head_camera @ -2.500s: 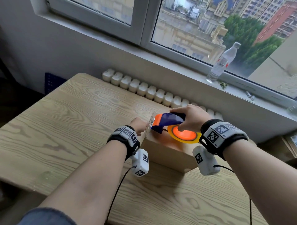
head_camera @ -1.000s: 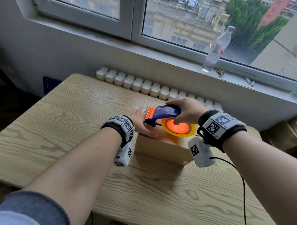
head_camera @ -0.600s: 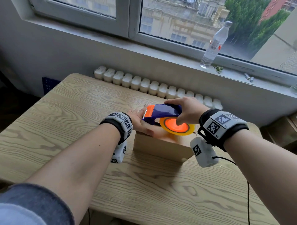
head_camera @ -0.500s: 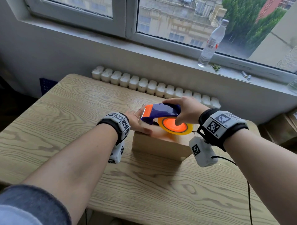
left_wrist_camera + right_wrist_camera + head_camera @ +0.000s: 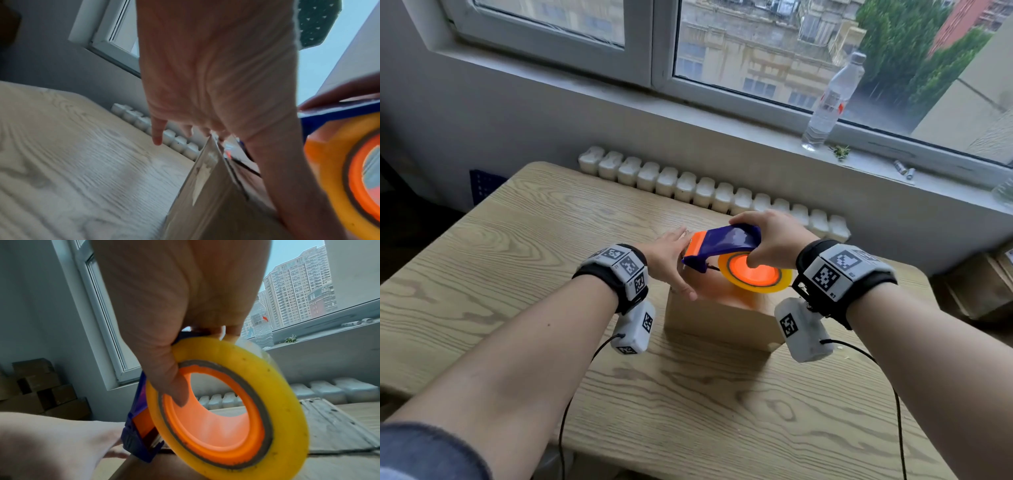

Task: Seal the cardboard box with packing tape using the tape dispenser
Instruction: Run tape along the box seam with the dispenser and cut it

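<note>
A small cardboard box [image 5: 719, 322] stands on the wooden table [image 5: 500, 274]. My left hand [image 5: 671, 260] lies on the box's top left edge, fingers straight and reaching past it; the left wrist view shows the palm [image 5: 216, 81] above the box side [image 5: 205, 194]. My right hand [image 5: 774, 236] grips the blue tape dispenser [image 5: 726, 240] just above the box top, its orange front end beside my left hand. The yellow tape roll [image 5: 755, 277] has an orange core. In the right wrist view my thumb reaches into the roll [image 5: 226, 410] next to the blue frame [image 5: 137, 418].
A white radiator [image 5: 705, 192] runs along the table's far edge. On the windowsill [image 5: 876, 161] stands a water bottle [image 5: 832, 102]. Cardboard boxes [image 5: 979, 284] sit on the floor at the right. Wrist-camera cables [image 5: 887, 377] trail over the near table.
My left hand has come from the box's left side, by a stretched strip of tape, onto the top. The dispenser's front end has lifted slightly. Little differs over the last half second.
</note>
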